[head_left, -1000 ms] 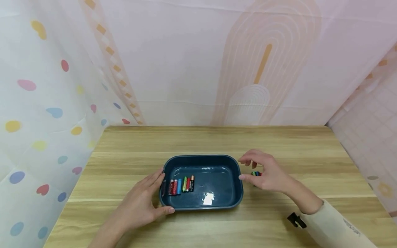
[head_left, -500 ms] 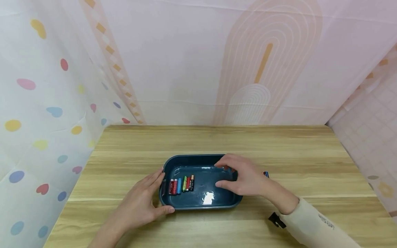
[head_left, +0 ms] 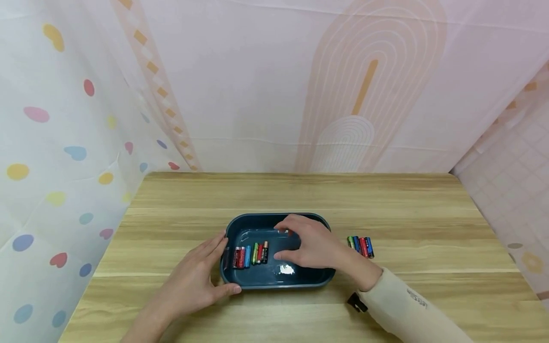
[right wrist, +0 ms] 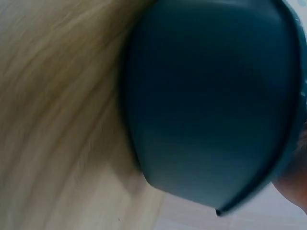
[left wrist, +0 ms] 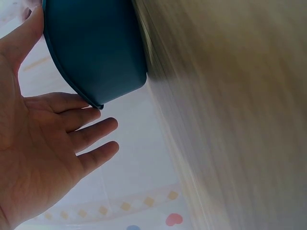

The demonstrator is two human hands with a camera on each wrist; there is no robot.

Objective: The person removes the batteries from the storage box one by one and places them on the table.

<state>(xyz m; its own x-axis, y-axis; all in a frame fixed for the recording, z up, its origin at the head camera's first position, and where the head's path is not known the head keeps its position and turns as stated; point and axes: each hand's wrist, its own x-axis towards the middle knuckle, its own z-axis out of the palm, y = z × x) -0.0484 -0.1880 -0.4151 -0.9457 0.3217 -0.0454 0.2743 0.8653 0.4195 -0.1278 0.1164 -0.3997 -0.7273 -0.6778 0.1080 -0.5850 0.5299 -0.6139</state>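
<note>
A dark blue-green plastic tray [head_left: 266, 277] stands on the wooden table. In its left part several batteries [head_left: 248, 257], red, blue, green and black, lie side by side in a row. My left hand [head_left: 194, 278] rests against the tray's left end, fingers on the side rim and thumb at the front rim. In the left wrist view its straight fingertips touch the rim. Over the tray's right half hovers my right hand [head_left: 313, 245], thumb and fingers apart with nothing visible between them. The right wrist view mostly shows the tray's outer wall [right wrist: 211, 110].
Right of the tray, a second row of batteries [head_left: 360, 247], green, blue and red, lies on the table [head_left: 240, 193]. A black clip [head_left: 357, 302] hangs at the right sleeve [head_left: 407, 305]. Patterned cloth [head_left: 249, 95] stands behind the table.
My right hand has moved left from beside the outer batteries to over the tray, uncovering those batteries. My left hand and the row inside the tray look unchanged.
</note>
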